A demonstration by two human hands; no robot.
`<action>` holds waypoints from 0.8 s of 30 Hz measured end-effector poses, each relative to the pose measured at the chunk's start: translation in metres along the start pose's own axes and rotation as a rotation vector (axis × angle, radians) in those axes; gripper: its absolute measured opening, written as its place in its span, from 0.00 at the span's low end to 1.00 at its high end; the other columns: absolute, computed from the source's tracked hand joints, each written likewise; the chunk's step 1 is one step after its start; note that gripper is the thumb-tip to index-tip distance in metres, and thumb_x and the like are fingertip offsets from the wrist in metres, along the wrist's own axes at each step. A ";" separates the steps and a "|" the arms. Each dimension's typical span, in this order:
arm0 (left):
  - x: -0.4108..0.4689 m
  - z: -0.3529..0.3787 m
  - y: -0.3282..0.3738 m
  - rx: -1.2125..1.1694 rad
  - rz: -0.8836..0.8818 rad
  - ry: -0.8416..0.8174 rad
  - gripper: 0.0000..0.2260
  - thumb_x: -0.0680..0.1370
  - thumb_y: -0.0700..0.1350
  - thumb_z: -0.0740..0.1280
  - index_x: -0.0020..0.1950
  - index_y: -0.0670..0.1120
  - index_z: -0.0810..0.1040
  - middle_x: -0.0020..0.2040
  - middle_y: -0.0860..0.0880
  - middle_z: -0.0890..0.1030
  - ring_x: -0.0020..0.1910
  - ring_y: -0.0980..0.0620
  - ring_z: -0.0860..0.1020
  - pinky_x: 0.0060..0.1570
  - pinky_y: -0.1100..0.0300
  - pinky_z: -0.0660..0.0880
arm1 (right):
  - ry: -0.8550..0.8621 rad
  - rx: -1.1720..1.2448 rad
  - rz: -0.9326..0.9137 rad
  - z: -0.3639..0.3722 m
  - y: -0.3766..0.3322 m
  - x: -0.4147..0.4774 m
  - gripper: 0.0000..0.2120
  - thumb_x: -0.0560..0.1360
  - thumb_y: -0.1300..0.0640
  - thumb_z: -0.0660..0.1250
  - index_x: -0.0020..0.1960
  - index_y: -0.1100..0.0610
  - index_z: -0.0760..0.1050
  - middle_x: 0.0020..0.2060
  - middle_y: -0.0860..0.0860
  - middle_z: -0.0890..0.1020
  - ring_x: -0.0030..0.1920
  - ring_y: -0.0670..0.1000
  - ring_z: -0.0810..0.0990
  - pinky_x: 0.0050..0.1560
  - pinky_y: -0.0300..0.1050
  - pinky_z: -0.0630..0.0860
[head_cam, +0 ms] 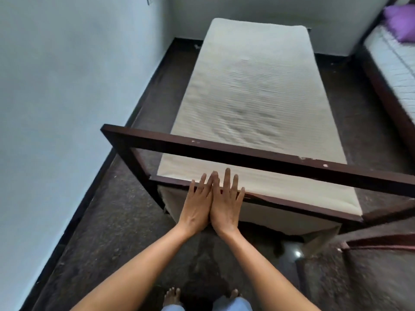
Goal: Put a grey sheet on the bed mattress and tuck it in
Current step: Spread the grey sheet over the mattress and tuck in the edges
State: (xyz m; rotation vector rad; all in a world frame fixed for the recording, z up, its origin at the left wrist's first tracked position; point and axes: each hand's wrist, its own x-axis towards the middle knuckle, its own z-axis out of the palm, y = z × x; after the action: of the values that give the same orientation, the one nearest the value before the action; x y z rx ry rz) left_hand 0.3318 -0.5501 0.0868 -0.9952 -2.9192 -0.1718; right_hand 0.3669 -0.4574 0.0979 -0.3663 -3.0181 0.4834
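Your left hand (197,205) and right hand (226,203) held out flat, fingers straight, inner edges touching, gripping nothing, before the dark wooden bed frame (247,153), bare cream mattress (253,86) beyond

Mattress (258,86) behind rail (247,154), seemingly in frame (303,208).

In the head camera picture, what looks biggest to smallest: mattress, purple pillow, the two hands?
1. The mattress, by far.
2. The left hand and right hand, alike; nearness enlarges them.
3. The purple pillow, far off and cut by the picture's edge.
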 end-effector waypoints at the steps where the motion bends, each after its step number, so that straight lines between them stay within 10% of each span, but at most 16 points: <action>1: -0.009 0.011 -0.011 -0.011 -0.008 -0.015 0.30 0.76 0.51 0.60 0.75 0.43 0.55 0.75 0.45 0.60 0.75 0.44 0.56 0.70 0.43 0.62 | -0.038 0.019 0.005 0.012 -0.009 -0.001 0.30 0.81 0.55 0.53 0.77 0.50 0.40 0.76 0.54 0.39 0.76 0.59 0.40 0.72 0.63 0.42; 4: -0.025 0.045 -0.045 0.048 -0.021 -0.037 0.36 0.73 0.50 0.69 0.76 0.42 0.58 0.75 0.44 0.61 0.75 0.43 0.58 0.70 0.42 0.62 | -0.066 -0.017 0.016 0.047 -0.030 0.000 0.28 0.76 0.53 0.51 0.76 0.52 0.54 0.75 0.57 0.57 0.73 0.62 0.59 0.67 0.65 0.62; 9: -0.019 0.120 -0.088 0.050 -0.052 -0.016 0.34 0.73 0.52 0.53 0.78 0.43 0.48 0.77 0.44 0.55 0.76 0.45 0.47 0.71 0.44 0.47 | -0.117 -0.083 -0.025 0.126 -0.026 0.025 0.31 0.73 0.49 0.49 0.77 0.48 0.51 0.75 0.55 0.58 0.73 0.60 0.60 0.67 0.65 0.63; 18: 0.039 0.277 -0.143 0.092 0.081 0.453 0.34 0.75 0.56 0.57 0.77 0.50 0.46 0.78 0.53 0.40 0.77 0.50 0.42 0.73 0.44 0.40 | 0.273 -0.169 -0.175 0.273 0.040 0.090 0.41 0.67 0.38 0.56 0.76 0.47 0.48 0.75 0.56 0.54 0.75 0.60 0.49 0.71 0.59 0.35; 24: 0.058 0.299 -0.147 0.093 0.106 0.720 0.25 0.81 0.60 0.43 0.75 0.50 0.50 0.78 0.56 0.40 0.76 0.53 0.39 0.72 0.45 0.37 | 0.574 -0.190 -0.256 0.295 0.048 0.097 0.40 0.68 0.42 0.61 0.76 0.48 0.52 0.76 0.57 0.55 0.75 0.61 0.48 0.72 0.61 0.37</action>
State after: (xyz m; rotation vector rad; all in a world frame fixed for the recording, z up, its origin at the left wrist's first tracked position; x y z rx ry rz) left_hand 0.1919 -0.5947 -0.2177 -0.8417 -2.1976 -0.3102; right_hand 0.2541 -0.4777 -0.1944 -0.0962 -2.4989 0.0515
